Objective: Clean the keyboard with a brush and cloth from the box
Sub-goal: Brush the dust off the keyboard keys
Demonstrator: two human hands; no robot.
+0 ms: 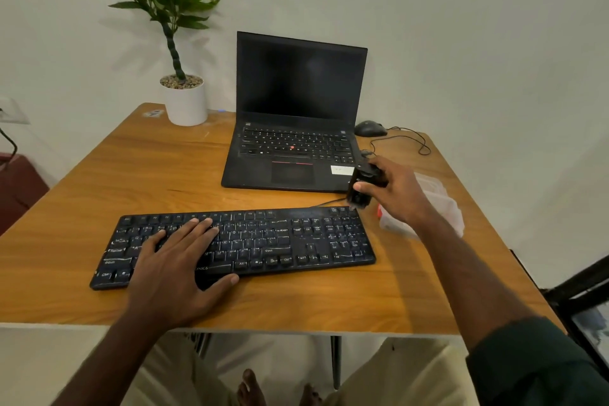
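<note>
A black keyboard point(290, 237) lies across the front of the wooden table point(131, 171). My left hand point(178, 260) rests flat on its left half, fingers spread, thumb at the front edge. My right hand point(392, 194) grips a black brush point(361, 189), held upright with its tip just above the keyboard's far right corner. Behind that hand sits a clear plastic box point(441, 204), partly hidden by my wrist; something red shows at its left side. No cloth is visible.
An open black laptop point(296, 115) stands behind the keyboard. A black mouse point(369, 128) with a looping cable lies at the back right. A potted plant point(185, 99) stands at the back left. The table's front edge is near my knees.
</note>
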